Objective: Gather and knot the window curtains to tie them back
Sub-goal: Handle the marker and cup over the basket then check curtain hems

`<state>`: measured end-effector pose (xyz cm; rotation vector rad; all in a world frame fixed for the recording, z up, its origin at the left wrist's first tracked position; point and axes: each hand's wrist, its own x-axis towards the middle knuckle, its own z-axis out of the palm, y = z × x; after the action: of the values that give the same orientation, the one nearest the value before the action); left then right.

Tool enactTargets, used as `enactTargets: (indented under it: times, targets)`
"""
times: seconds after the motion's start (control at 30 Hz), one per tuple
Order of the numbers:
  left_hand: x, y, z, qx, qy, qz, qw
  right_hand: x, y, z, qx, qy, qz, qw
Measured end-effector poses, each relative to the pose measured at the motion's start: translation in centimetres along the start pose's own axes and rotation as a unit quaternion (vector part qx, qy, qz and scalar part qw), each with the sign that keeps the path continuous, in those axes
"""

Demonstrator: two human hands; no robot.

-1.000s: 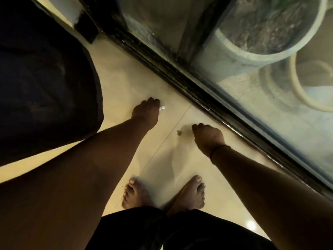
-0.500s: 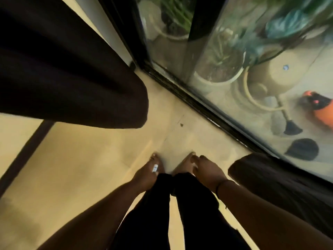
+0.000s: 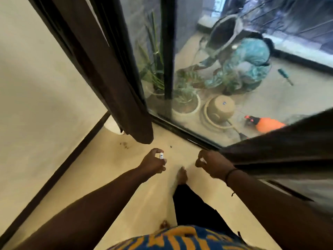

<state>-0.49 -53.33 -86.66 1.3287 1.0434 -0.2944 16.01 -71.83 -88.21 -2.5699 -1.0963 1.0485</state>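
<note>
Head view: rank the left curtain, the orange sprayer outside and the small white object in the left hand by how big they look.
1. Left curtain, by far the largest.
2. Orange sprayer; it sits farther off behind the glass, so it appears smaller than it really is.
3. Small white object, pinched in the left hand.

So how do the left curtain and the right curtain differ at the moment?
The left curtain hangs bunched in narrow folds beside the window frame, its hem just above the floor; the right curtain stretches across the view from the right edge. No hand touches the left curtain, while the right hand sits at the right curtain's edge, though its grip on it is unclear. The left hand pinches only a small white object. Both are dark brown and unknotted.
</note>
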Motion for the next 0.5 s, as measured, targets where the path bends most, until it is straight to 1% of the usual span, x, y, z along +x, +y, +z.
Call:
enactTargets:
  times: [0.03,0.07,0.1,0.17,0.2,0.27,0.37,0.43,0.5]
  targets:
    - [-1.6,-0.4,1.0,-0.017,-0.005,0.007,1.000,-2.2,0.8,0.7,0.010,0.019,0.002,1.000]
    - [-4.4,-0.6,2.6,-0.028,-0.019,0.024,0.999,-6.4,1.4,0.8,0.018,0.048,0.009,0.999]
    - [-6.1,-1.2,3.7,-0.042,-0.031,0.031,0.998,-8.8,2.2,1.5,0.017,0.057,0.003,0.998]
    - [-7.7,-2.9,5.1,-0.044,-0.048,0.026,0.998,-11.4,3.3,2.9,-0.003,0.030,0.011,0.999]
    - [-9.0,-3.7,6.1,-0.037,-0.066,0.027,0.997,-13.5,4.0,3.2,-0.014,0.017,0.034,0.999]
    - [-12.3,-5.0,9.2,-0.008,-0.112,0.040,0.993,-19.0,5.9,3.1,-0.025,0.019,0.084,0.996]
    - [-15.6,-6.3,14.9,0.063,-0.147,0.047,0.986,-26.5,9.3,2.8,0.008,0.042,0.132,0.990]
    - [-18.0,-6.8,20.0,0.095,-0.160,0.047,0.981,-32.4,11.8,3.2,0.035,0.068,0.160,0.984]
    - [-20.6,-7.2,26.4,0.123,-0.179,0.055,0.974,-38.8,14.7,3.8,0.071,0.114,0.180,0.974]
